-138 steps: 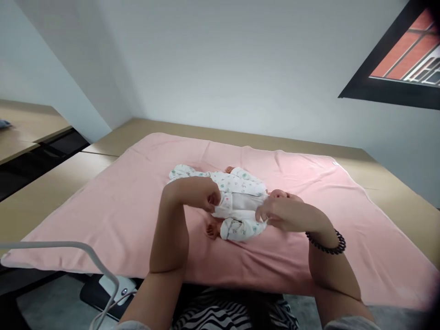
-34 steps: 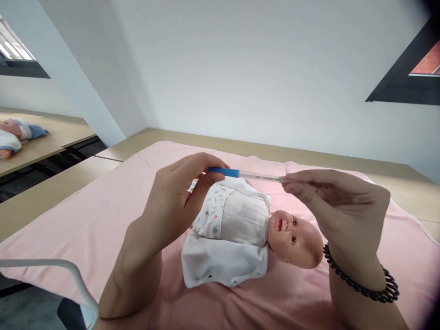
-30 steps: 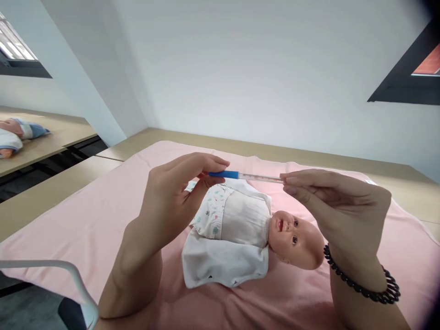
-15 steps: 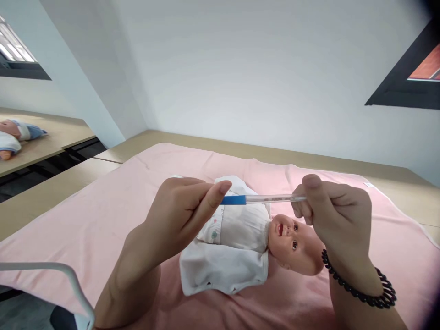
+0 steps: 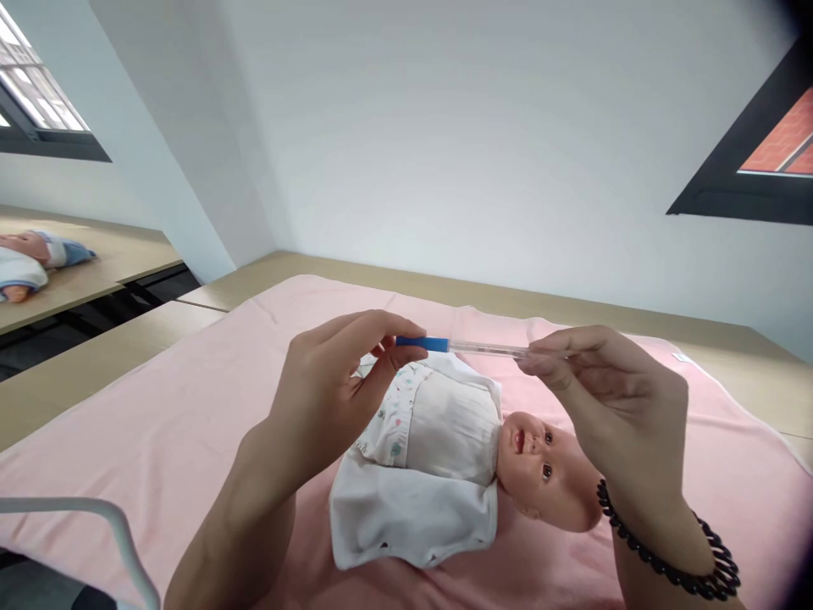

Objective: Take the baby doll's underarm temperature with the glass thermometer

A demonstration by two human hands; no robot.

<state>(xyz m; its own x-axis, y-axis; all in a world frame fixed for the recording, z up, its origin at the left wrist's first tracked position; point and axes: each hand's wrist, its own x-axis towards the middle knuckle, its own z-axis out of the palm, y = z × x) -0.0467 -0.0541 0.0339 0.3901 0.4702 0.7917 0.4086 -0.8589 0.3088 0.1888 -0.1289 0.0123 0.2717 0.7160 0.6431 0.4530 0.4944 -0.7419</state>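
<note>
A thin clear tube with a blue end, like a thermometer, is held level between both hands. My left hand pinches the blue end between thumb and fingers. The clear end is pinched by my right hand, which has a black coiled band at the wrist. Below and behind them a baby doll lies on its back, its head to the right. It wears a white top and patterned cloth at the waist, with a white garment spread under it.
A pink blanket covers most of the wooden table. Another doll lies on a table at the far left. A pale curved bar stands at the lower left. A wall rises behind.
The tube has moved slightly up and left in view. My right hand has turned and its fingers have opened out from a curled fist into a pinch; my left fingertips now show around the blue end.
</note>
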